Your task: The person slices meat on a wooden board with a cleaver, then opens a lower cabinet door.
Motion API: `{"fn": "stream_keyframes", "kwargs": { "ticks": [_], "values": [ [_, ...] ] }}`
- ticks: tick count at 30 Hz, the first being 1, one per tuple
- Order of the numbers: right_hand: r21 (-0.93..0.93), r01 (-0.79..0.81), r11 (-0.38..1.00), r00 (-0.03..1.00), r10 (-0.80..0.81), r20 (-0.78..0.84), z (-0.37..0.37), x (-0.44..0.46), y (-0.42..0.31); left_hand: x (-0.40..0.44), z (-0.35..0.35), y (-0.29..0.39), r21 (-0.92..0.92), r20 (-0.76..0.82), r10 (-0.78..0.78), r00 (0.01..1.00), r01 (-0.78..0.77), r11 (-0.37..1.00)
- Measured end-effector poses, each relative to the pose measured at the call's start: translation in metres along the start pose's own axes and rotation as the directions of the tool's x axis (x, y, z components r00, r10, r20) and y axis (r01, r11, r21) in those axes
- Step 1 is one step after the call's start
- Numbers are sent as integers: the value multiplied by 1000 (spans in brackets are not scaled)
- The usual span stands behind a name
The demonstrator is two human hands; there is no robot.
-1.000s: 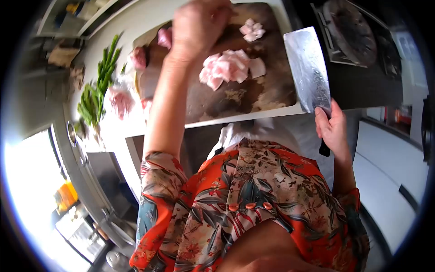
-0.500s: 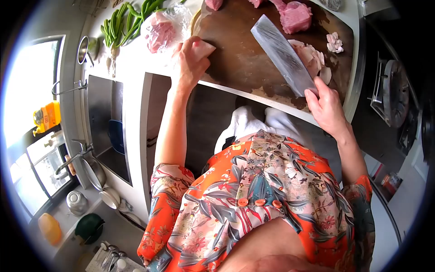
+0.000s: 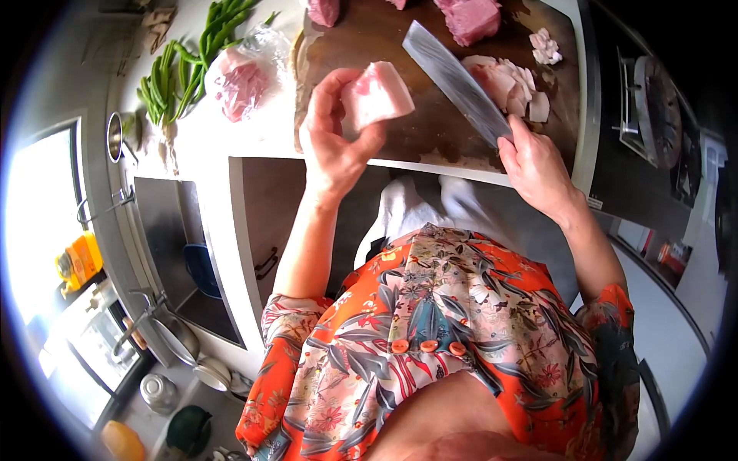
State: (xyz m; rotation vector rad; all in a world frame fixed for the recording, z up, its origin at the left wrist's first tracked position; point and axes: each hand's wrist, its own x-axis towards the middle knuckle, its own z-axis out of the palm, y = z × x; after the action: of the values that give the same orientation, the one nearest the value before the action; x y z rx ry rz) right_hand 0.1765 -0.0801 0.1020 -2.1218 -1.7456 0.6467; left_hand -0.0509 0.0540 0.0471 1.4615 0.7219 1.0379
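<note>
Between the thumb and fingers of my left hand [image 3: 336,142] is a pale pink, white-edged piece of fatty pork [image 3: 377,95], raised above the left part of the brown cutting board [image 3: 361,42]. My right hand [image 3: 538,165] is closed round the handle end of a cleaver [image 3: 457,84]. Its broad grey blade slants up and left over the board. Just right of the blade lie thin pale meat slices [image 3: 503,81]. A small heap of whitish diced bits [image 3: 545,47] sits farther right. Larger raw meat chunks [image 3: 470,19] rest along the board's far side.
Left of the board, meat in a clear plastic bag [image 3: 238,81] lies beside green peppers or beans [image 3: 201,58] and scallion-like stalks. A sink [image 3: 181,246] is set in the left counter. On the right stands a stove burner [image 3: 659,111].
My left hand has lifted the pork piece from the board's left edge and turned it up toward me. The cleaver stays in my right hand; the whole view has shifted slightly.
</note>
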Motion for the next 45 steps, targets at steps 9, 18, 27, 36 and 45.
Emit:
{"fn": "stream_keyframes", "kwargs": {
  "ticks": [9, 18, 27, 36, 45],
  "values": [
    [20, 11, 1000, 999, -11, -36, 6, -3, 5, 15, 11, 15, 378, 384, 106, 917, -261, 888],
    [48, -30, 998, 999, 31, -9, 7, -2, 6, 7, 1, -11, 517, 122, 81, 989, -133, 846],
    [52, -54, 997, 998, 53, 14, 5, -1, 4, 5, 22, -13, 714, 232, 125, 965, -256, 652],
    [57, -49, 997, 999, 49, 8, 7, -1, 6, 2, 28, -13, 633, 69, 106, 992, -126, 764],
    [57, -11, 998, 1000, 12, -16, 7, -1, 5, 5, 27, -9, 711, 178, 384, 906, -388, 586]
  ]
}}
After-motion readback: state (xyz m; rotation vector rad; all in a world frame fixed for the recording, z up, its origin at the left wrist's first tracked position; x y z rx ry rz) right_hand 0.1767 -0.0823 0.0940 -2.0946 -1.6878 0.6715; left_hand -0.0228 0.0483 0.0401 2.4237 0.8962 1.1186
